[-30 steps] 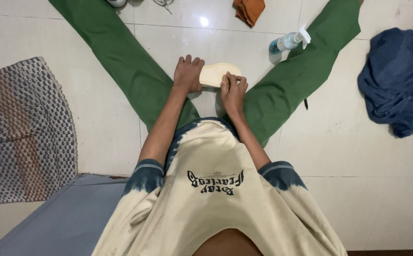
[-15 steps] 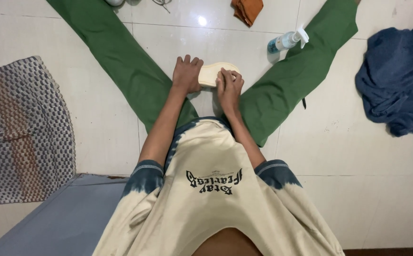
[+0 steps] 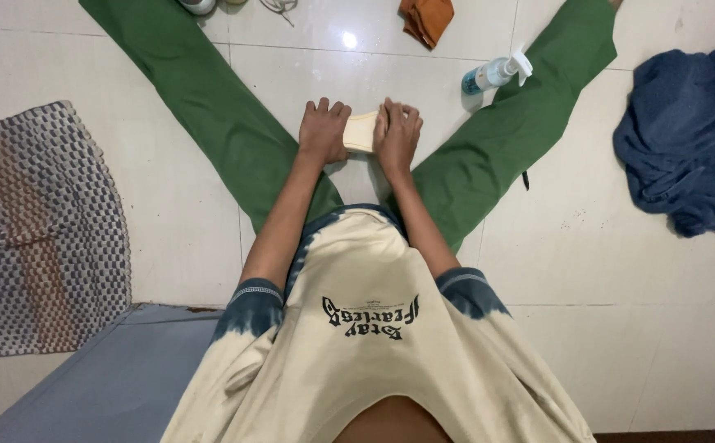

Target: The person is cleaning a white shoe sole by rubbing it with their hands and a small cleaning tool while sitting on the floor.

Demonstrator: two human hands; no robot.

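Note:
I sit on a white tiled floor [image 3: 169, 213] with my legs in green trousers [image 3: 218, 115] spread wide. Between them lies a small cream-coloured cloth [image 3: 360, 131], folded narrow. My left hand [image 3: 323, 131] presses flat on the cloth's left side, palm down. On its right side my right hand [image 3: 398, 135] covers and holds the cloth. Only a strip of cloth shows between the two hands.
A spray bottle [image 3: 493, 74] stands by my right leg. An orange cloth [image 3: 427, 18] lies at the top, a crumpled blue garment [image 3: 689, 139] at the right, a patterned mat [image 3: 37, 230] at the left, a grey-blue sheet [image 3: 111, 385] at the bottom left.
The cream cloth has been folded smaller. My right hand has moved over it towards the left hand, so less cloth shows now.

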